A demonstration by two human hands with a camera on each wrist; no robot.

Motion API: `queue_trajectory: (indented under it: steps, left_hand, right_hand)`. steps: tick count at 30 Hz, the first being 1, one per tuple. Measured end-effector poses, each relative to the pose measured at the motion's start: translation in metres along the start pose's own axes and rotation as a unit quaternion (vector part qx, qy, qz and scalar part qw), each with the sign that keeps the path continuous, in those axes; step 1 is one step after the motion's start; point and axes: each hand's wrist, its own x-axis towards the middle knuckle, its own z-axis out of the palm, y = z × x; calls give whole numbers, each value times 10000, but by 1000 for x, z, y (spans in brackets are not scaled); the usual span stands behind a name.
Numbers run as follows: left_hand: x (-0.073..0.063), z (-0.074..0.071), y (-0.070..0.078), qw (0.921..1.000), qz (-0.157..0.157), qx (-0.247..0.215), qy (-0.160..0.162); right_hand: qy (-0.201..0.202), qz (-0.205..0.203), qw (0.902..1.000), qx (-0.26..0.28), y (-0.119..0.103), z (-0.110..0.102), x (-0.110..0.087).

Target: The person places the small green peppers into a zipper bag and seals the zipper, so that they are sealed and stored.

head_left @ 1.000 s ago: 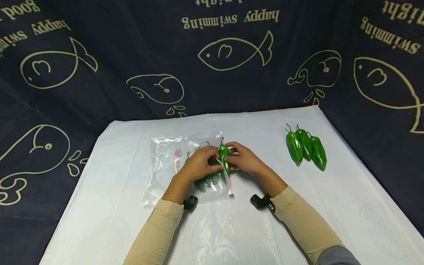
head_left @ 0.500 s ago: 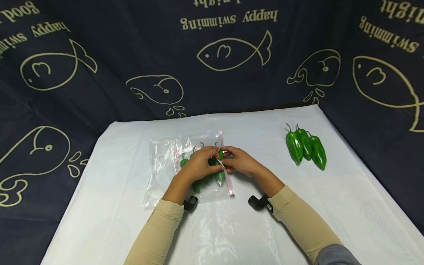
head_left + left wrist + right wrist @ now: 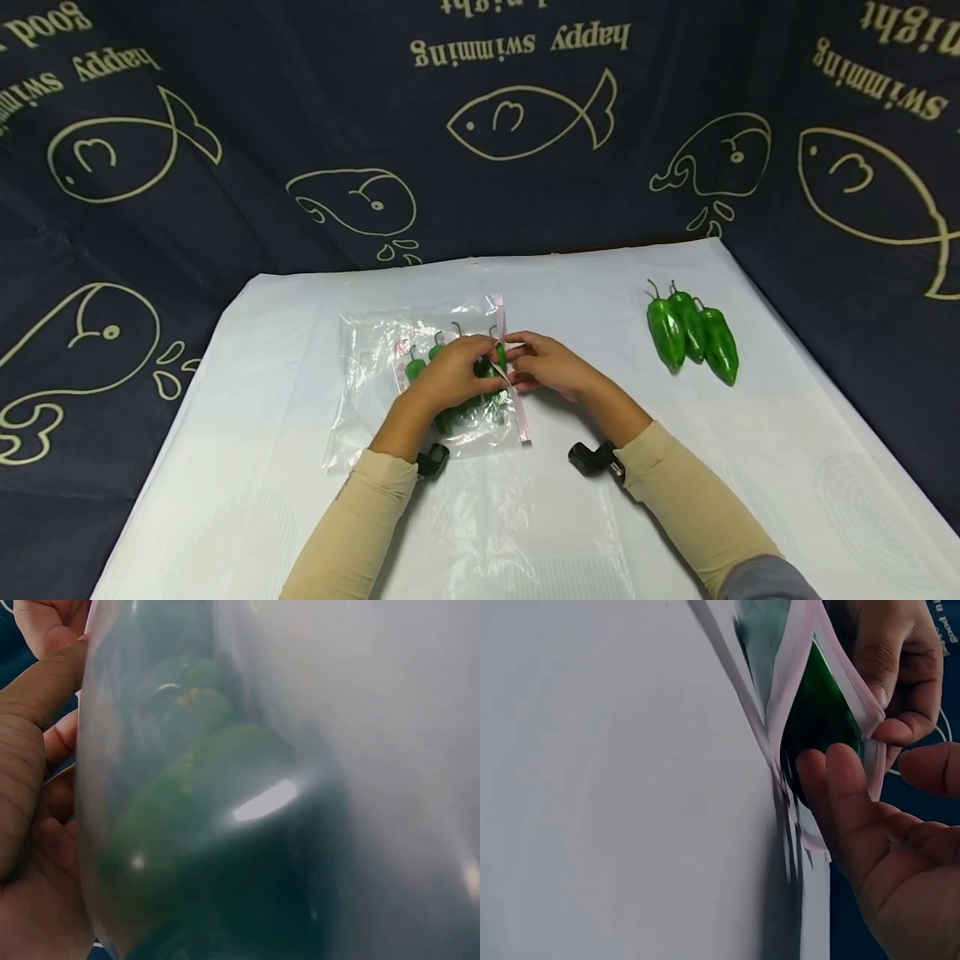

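A clear zip bag (image 3: pixel 360 400) with a pink edge lies on the table, with several green peppers (image 3: pixel 415 367) inside. My left hand (image 3: pixel 453 371) pinches the rim of its mouth between thumb and fingers, and the right wrist view shows the mouth spread apart. Just within that mouth is a green pepper (image 3: pixel 821 705). The fingertips of my right hand (image 3: pixel 551 364) reach into the opening and touch the pepper's end, while the thumb stands apart. Seen through the film in the left wrist view, the bagged peppers (image 3: pixel 202 802) look blurred.
Three green peppers (image 3: pixel 686 333) lie together at the right of the white-covered table (image 3: pixel 765 467). A flat clear plastic sheet or bag (image 3: pixel 540 533) lies at the near side. Behind the table hangs a dark cloth (image 3: pixel 525 208) with fish drawings.
The pepper in my right hand has gone left into the bag, among the others. My right fingers have since loosened and drawn back slightly. My left hand has stayed on the bag's rim.
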Motion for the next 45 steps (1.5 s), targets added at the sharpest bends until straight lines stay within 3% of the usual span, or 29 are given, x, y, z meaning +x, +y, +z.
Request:
queue_trajectory:
  steps: [16,33,40,45]
  left_hand:
    - [0,-2,1,9998,-121,167,-28]
    - [-3,-1,0,9998,-29,177,-53]
    - [-2,1,0,9998,24,181,-73]
    - [-1,1,-1,9997,95,213,-25]
  right_hand:
    - [228,-295,9971,-662,-7,-21,-15]
    - [536,-576,9905,-1132,-17,-67,-38]
    - [828,-585,9794,-1745,-21,-100,-56]
    - [1123,-534,9586,-2562,-26,-128,-70]
